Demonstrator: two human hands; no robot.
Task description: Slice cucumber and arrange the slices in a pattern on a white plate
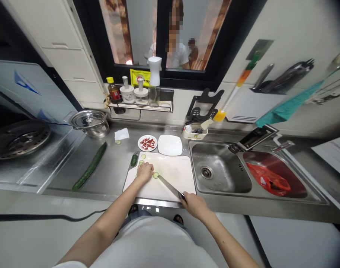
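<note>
A white cutting board [172,167] lies on the steel counter. My right hand [194,204] is closed round the handle of a knife [170,187], whose blade points up and left across the board. Its tip is beside a round cucumber slice [156,175]. My left hand [144,172] rests on the board left of that slice with its fingers curled; what lies beneath them is hidden. More pale green slices [143,156] are just above my left hand. A dark green cucumber piece [134,160] sits at the board's upper left corner.
A whole cucumber [90,167] lies left of the board, near a lidded steel pot [92,124]. Behind the board stand a plate of red pieces [147,143] and a white plate [170,145]. The sink [220,167] adjoins on the right. A seasoning rack [142,107] hangs above.
</note>
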